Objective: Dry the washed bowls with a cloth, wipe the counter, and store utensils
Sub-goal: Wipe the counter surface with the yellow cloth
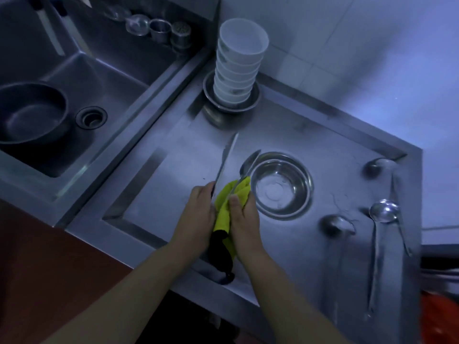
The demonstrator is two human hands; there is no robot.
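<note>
My left hand (198,214) grips a long knife (224,160) by its handle, the blade pointing away over the steel counter (310,135). My right hand (244,217) holds a yellow cloth (223,209) with a black end hanging down, pinched around a second thin steel utensil (248,165) that sticks out toward the far side. Just right of my hands a steel bowl (282,186) sits upright on the counter. A tall stack of white bowls (238,63) stands in a steel bowl at the counter's far corner.
A ladle (380,234) and two other long steel utensils lie on the counter's right side. To the left is a sink (99,78) with a dark pot (32,112) in it. Small cups (160,29) line the sink's back ledge.
</note>
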